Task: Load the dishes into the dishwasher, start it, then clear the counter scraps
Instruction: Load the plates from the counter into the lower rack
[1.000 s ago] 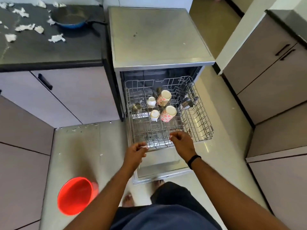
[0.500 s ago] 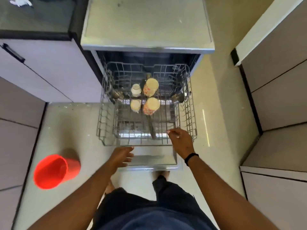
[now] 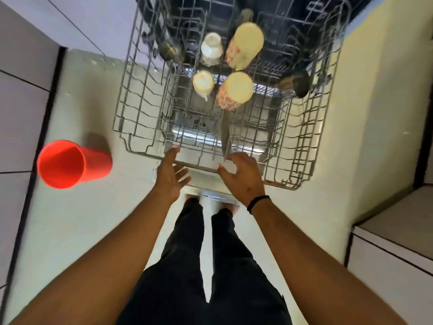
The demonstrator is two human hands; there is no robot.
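left hand (image 3: 170, 175) open, right hand (image 3: 241, 175) fingers loosely spread

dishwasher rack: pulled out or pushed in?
Pulled out. The wire rack extends over the floor toward the person, floor showing through its wires; only its far end lies inside the dark tub.

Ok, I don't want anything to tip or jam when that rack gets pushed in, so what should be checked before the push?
1. Left hand free: ok, fingers straight at the rack's front rail, holding nothing.
2. Right hand free: ok, relaxed fingers at the same rail, gripping nothing.
3. Rack pulled out over the open door: ok.
4. Patterned cups seated: ok, both lean on the tines, mouths away from the camera.
5. Small white cups seated: ok, beside the patterned ones.
6. Steel cup at the right edge: cannot tell, blurred.
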